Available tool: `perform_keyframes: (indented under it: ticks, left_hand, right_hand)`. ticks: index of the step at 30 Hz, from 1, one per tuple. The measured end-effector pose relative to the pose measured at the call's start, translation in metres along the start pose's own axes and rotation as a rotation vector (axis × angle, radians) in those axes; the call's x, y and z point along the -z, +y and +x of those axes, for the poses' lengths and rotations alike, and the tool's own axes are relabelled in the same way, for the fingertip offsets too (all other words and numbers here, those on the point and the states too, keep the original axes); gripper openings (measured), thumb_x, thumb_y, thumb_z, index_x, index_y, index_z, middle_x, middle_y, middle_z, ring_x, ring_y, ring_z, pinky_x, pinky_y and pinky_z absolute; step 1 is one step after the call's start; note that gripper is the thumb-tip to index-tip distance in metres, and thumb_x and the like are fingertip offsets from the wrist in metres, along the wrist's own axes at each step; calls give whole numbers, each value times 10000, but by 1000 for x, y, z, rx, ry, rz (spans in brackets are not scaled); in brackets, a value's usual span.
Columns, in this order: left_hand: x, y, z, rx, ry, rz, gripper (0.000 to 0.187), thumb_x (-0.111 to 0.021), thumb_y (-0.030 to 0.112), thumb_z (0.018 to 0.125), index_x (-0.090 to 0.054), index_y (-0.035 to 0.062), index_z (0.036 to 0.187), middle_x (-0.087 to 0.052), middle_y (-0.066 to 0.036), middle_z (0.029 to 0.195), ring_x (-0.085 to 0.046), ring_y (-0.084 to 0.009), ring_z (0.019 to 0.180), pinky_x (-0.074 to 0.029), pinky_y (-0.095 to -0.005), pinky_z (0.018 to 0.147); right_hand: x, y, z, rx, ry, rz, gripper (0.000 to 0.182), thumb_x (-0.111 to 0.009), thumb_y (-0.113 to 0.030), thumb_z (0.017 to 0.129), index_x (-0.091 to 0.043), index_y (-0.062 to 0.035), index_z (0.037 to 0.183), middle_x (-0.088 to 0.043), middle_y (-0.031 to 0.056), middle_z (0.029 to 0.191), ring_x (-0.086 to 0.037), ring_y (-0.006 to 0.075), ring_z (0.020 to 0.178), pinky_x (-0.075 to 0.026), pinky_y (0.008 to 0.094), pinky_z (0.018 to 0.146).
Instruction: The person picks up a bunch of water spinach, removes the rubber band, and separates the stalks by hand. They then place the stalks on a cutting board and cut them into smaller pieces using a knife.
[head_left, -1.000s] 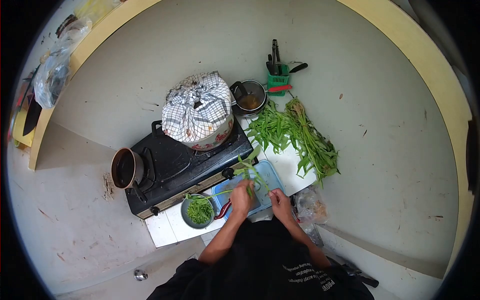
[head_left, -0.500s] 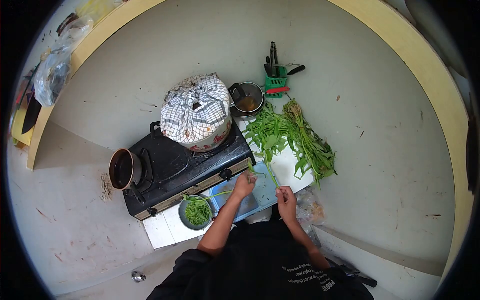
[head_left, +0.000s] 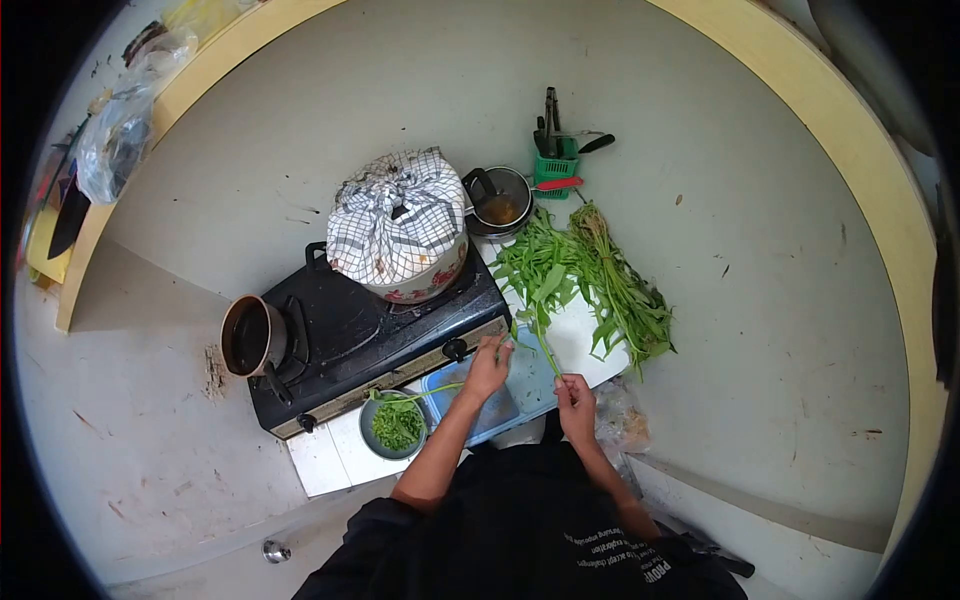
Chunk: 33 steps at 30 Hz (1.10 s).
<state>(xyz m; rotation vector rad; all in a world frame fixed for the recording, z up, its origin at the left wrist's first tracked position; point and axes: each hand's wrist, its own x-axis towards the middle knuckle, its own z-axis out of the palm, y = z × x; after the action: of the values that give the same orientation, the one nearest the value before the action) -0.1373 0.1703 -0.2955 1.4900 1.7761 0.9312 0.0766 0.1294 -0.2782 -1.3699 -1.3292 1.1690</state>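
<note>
Over the blue tray [head_left: 481,434], my left hand [head_left: 490,365] has its fingers drawn together near a small piece of green leaf; what they hold, if anything, is too small to tell. My right hand [head_left: 575,396], at the tray's right side, pinches the lower end of a green stem [head_left: 546,348] that runs up to the loose leaves [head_left: 540,260]. Beyond, a bunch of leafy greens [head_left: 630,295] lies on the white tiles. A grey bowl [head_left: 372,440] of picked greens [head_left: 397,425] stands left of the tray, with a stem across its rim.
The black stove [head_left: 350,335] carries a large pot [head_left: 425,283] tied with a checked cloth [head_left: 395,215] and a small saucepan [head_left: 253,337]. Behind the greens are a strainer [head_left: 503,197] and a green utensil basket [head_left: 556,168]. A plastic bag [head_left: 622,415] lies right of my right hand.
My left hand has shifted slightly, and its fingers are posed differently near the leaf piece. My right hand keeps its pinch on the stem. The whole view has moved a little.
</note>
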Motion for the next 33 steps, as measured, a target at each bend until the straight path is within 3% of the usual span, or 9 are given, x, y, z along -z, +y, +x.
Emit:
perform_keyframes:
  ticks: [2,5,11,17,20,23,26,29,33]
  left_hand:
    - [-7,-5,4,-11,86,-44,366,-545,275,1010,-668,-31,1169,-628,-274,1102,-587,-423,1073,-458,-428,977]
    - [-5,-5,7,92,72,37,254,-583,181,976,-700,-9,1099,-659,-248,1058,-633,-385,1020,-488,-414,936]
    - [-18,-9,15,141,78,-155,249,-661,3,857,-690,8,1105,-679,-210,1089,-700,-312,929,-543,-376,867]
    - [-23,-11,15,-2,63,-92,321,-698,80,862,-676,28,1178,-699,-184,1093,-692,-295,1008,-528,-355,936]
    - [-25,-29,12,36,114,-20,336,-696,150,890,-662,27,1201,-689,-177,1144,-677,-294,1046,-512,-355,958]
    - [3,21,3,144,-2,-297,341,-678,185,917,-654,21,1215,-679,-173,1182,-660,-309,1069,-496,-368,969]
    - [9,44,-9,2,-49,-436,312,-665,173,932,-663,35,1211,-688,-162,1135,-656,-315,1049,-500,-384,933]
    - [14,54,-13,-297,12,-104,289,-662,168,934,-676,55,1199,-687,-155,1073,-656,-328,1001,-501,-401,896]
    - [13,42,-16,-176,-89,-120,230,-669,163,925,-710,59,1125,-683,-159,1002,-650,-344,958,-504,-412,860]
  right_hand:
    - [-2,1,1,8,6,21,155,-632,-131,975,-609,20,998,-682,77,808,-646,127,725,-490,272,670]
    - [0,3,0,0,14,51,151,-634,-128,974,-611,20,994,-681,79,808,-648,126,735,-491,271,673]
    - [9,10,-3,-40,13,55,160,-634,-126,973,-608,30,1000,-678,76,820,-642,124,744,-492,272,682]
    - [11,10,-4,-55,28,60,159,-636,-125,970,-611,30,996,-669,70,813,-630,122,724,-487,272,675]
    - [11,10,-5,-49,31,25,164,-639,-129,969,-610,30,998,-665,69,807,-628,119,726,-485,270,677]
    - [9,17,-5,-42,33,43,166,-639,-134,970,-609,27,995,-665,66,804,-628,115,728,-481,266,674]
    - [8,17,-6,-50,7,45,161,-634,-134,972,-609,24,993,-667,64,805,-630,112,728,-476,264,664]
    - [2,13,-6,-76,-17,71,158,-631,-138,974,-613,18,999,-671,64,805,-632,109,726,-469,262,651]
    - [-1,11,-5,-74,-25,41,167,-634,-147,973,-617,16,1004,-673,64,804,-630,109,712,-464,262,636]
